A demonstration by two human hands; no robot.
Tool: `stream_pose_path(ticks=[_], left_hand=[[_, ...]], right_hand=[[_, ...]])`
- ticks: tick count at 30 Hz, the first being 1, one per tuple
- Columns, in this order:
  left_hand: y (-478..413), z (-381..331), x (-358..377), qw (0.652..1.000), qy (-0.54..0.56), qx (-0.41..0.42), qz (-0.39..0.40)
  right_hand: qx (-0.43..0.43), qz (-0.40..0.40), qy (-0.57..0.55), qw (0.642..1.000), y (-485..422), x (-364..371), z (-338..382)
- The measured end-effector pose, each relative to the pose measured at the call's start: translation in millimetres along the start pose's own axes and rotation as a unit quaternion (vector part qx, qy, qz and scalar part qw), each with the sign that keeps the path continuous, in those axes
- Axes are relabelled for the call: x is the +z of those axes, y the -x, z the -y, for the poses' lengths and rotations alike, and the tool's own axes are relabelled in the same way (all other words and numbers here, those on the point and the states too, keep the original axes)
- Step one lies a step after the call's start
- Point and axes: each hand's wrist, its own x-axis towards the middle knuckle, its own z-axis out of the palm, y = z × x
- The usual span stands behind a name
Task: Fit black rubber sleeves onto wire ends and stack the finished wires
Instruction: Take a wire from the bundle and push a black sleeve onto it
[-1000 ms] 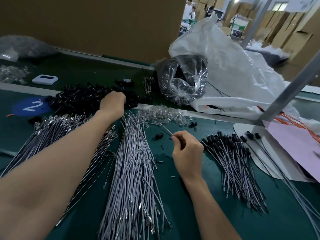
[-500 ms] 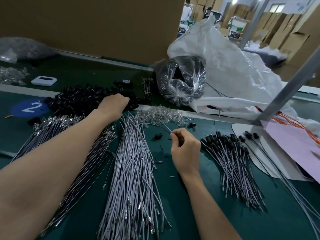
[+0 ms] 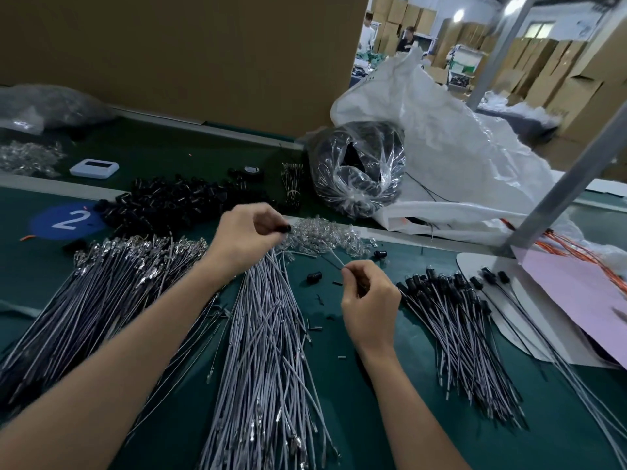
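On the far left of the green table point(image 3: 349, 395) a blue disc point(image 3: 68, 220) bears a white "2", with a small white device point(image 3: 95, 168) behind it. In front of the disc lies a fanned bundle of grey wires with metal terminals point(image 3: 101, 286), their terminal ends pointing away from the person. Behind these sits a heap of black sleeves point(image 3: 176, 201).

The left hand point(image 3: 247, 237) hovers over the far tip of the middle wire bundle point(image 3: 268, 351), its fingers curled, and pinches one sleeve point(image 3: 284, 228) between thumb and fingertips. Just right of it a pile of clear parts point(image 3: 325, 235) spreads along the table's edge strip. Two loose sleeves point(image 3: 314, 277) lie on the mat between the hands, among small black scraps.

The right hand point(image 3: 369, 300) is held near the left, fingers curled in, and pinches a thin wire point(image 3: 334, 258) whose free end points up and left toward the held sleeve; the two are apart.

Right of that hand lies the finished stack point(image 3: 454, 317), wires with black sleeves on their far ends. Behind are a clear bag point(image 3: 359, 174) of black parts and a big white sack point(image 3: 458, 147). At far right a grey post point(image 3: 570, 178) slants up over a pink sheet point(image 3: 576, 293) and orange wires point(image 3: 583, 252).
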Motion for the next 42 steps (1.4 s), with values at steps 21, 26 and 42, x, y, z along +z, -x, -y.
stream_pose_path(ticks=[21,26,42], left_hand=[[58.0,4.5,18.3,0.965,0.249,-0.077,0.019],[60.4,3.7,19.6,0.969,0.234,-0.079,0.031],[63.9,-0.7,30.7,0.891,0.435,-0.126,0.009]], right_hand=[[-0.062,0.042,-0.069,0.995,2.4,-5.0,-0.4],[-0.059,0.038,-0.075,0.995,3.1,-4.0,-0.5],[-0.014,0.06,-0.158,0.985,7.2,-0.2,14.4]])
